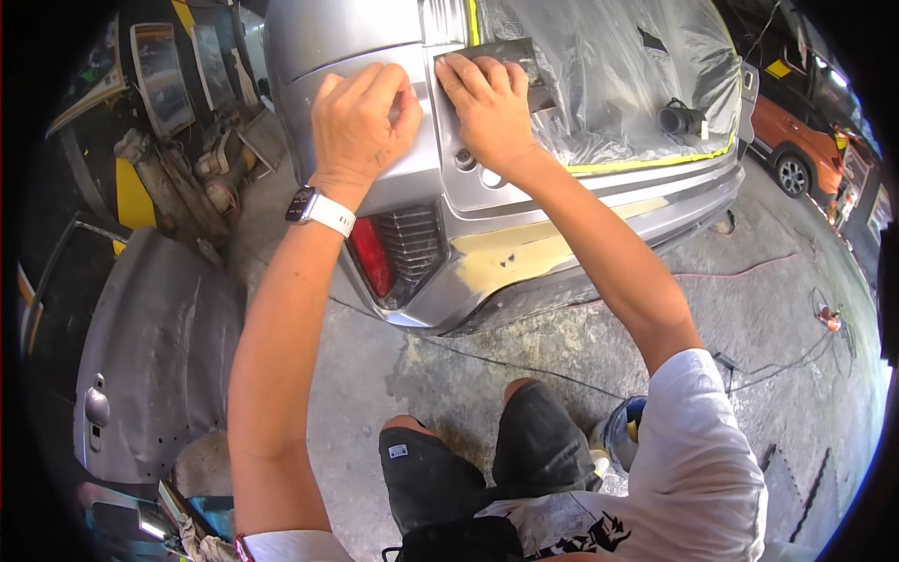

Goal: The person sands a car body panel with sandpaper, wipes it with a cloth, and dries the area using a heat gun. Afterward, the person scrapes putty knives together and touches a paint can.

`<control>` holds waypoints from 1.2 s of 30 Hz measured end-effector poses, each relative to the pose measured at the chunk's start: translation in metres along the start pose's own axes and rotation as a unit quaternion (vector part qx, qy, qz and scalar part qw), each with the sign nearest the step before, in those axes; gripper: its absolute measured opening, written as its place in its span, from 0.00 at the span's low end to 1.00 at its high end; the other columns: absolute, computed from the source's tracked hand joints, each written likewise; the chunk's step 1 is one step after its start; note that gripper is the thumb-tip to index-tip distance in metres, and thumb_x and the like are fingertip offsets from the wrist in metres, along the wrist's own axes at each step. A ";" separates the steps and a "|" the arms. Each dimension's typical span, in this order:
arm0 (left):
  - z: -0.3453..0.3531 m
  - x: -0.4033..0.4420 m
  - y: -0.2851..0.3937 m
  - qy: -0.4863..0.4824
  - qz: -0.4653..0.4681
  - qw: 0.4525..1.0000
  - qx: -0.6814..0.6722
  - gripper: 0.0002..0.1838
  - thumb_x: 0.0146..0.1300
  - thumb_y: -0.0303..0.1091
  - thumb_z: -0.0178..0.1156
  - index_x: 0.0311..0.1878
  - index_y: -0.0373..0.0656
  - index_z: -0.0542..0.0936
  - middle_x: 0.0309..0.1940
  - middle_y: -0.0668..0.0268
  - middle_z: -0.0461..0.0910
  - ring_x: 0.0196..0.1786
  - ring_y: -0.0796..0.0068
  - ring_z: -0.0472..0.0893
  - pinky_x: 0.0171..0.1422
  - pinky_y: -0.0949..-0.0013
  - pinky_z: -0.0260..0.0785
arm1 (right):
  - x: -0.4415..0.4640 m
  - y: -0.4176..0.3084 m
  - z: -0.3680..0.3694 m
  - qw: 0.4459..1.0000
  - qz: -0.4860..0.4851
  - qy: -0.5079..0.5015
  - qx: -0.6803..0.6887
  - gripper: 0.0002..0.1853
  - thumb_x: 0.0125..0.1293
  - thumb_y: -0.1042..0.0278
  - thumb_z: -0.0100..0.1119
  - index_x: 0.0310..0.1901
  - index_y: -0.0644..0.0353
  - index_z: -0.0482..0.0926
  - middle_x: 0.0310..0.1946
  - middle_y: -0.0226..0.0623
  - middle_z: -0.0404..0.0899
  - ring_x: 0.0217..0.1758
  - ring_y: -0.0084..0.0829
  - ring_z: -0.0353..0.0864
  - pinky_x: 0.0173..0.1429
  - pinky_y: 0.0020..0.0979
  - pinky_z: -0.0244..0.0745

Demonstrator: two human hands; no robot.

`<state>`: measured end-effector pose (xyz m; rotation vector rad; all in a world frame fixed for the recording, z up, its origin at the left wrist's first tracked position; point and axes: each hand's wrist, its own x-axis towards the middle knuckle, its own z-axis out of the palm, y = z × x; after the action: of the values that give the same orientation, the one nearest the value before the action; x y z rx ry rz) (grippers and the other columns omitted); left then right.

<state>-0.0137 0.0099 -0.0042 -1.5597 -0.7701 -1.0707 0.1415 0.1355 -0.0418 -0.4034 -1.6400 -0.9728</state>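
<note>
A silver car's rear corner (361, 42) stands in front of me, bare metal and grey paint showing. My right hand (487, 105) lies with its fingers over a dark sheet of sandpaper (518, 54), pressing it to the panel beside the masked rear window. My left hand (367, 124), with a white-strapped watch at the wrist, is closed against the corner panel; whatever is between its fingers, if anything, is hidden. Below it is a red tail light (373, 258) beside a slatted vent. Cream filler (515, 253) covers part of the bumper.
Clear plastic film (599, 84) edged with yellow-green tape covers the rear window. A detached grey car door (154, 365) leans at left. A bucket (623, 436) stands by my right leg. Cables run over the concrete floor (365, 375). An orange car (796, 140) is parked at right.
</note>
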 end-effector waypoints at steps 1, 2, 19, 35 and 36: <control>0.000 0.001 -0.001 0.001 0.002 1.000 0.000 0.07 0.55 0.29 0.67 0.29 0.49 0.77 0.22 0.75 0.75 0.24 0.72 0.75 0.37 0.67 0.62 | 0.005 0.003 -0.001 1.000 -0.004 0.004 -0.004 0.24 0.63 0.69 0.56 0.62 0.56 0.80 0.62 0.28 0.74 0.63 0.37 0.69 0.71 0.51 0.59; 0.000 0.001 -0.001 0.006 0.002 1.000 -0.001 0.07 0.55 0.29 0.67 0.29 0.49 0.77 0.22 0.75 0.75 0.24 0.72 0.75 0.37 0.67 0.62 | 0.008 0.006 -0.002 1.000 -0.007 0.007 -0.008 0.24 0.63 0.69 0.56 0.62 0.56 0.80 0.62 0.29 0.73 0.63 0.37 0.69 0.71 0.51 0.59; 0.000 -0.002 0.001 0.001 -0.005 1.000 -0.002 0.07 0.55 0.29 0.67 0.29 0.49 0.77 0.23 0.74 0.78 0.25 0.72 0.77 0.38 0.67 0.63 | 0.010 0.006 -0.003 1.000 -0.009 -0.006 -0.019 0.25 0.63 0.67 0.57 0.63 0.56 0.79 0.63 0.29 0.72 0.64 0.36 0.69 0.71 0.51 0.59; 0.001 0.000 0.002 0.008 -0.001 1.000 -0.008 0.07 0.54 0.29 0.66 0.28 0.49 0.75 0.22 0.74 0.76 0.25 0.69 0.76 0.37 0.65 0.63 | 0.014 0.007 0.002 1.000 0.006 0.007 -0.022 0.25 0.63 0.67 0.56 0.63 0.57 0.78 0.61 0.29 0.73 0.63 0.35 0.70 0.70 0.51 0.60; 0.000 -0.001 0.001 0.012 -0.001 1.000 -0.011 0.08 0.53 0.28 0.65 0.28 0.49 0.74 0.22 0.72 0.76 0.26 0.65 0.77 0.37 0.63 0.63 | 0.011 0.002 0.002 1.000 0.007 0.005 -0.021 0.25 0.63 0.67 0.56 0.63 0.57 0.78 0.61 0.29 0.73 0.63 0.35 0.70 0.70 0.51 0.60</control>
<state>-0.0128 0.0096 -0.0052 -1.5633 -0.7451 -1.1004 0.1386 0.1354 -0.0310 -0.4373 -1.6073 -0.9978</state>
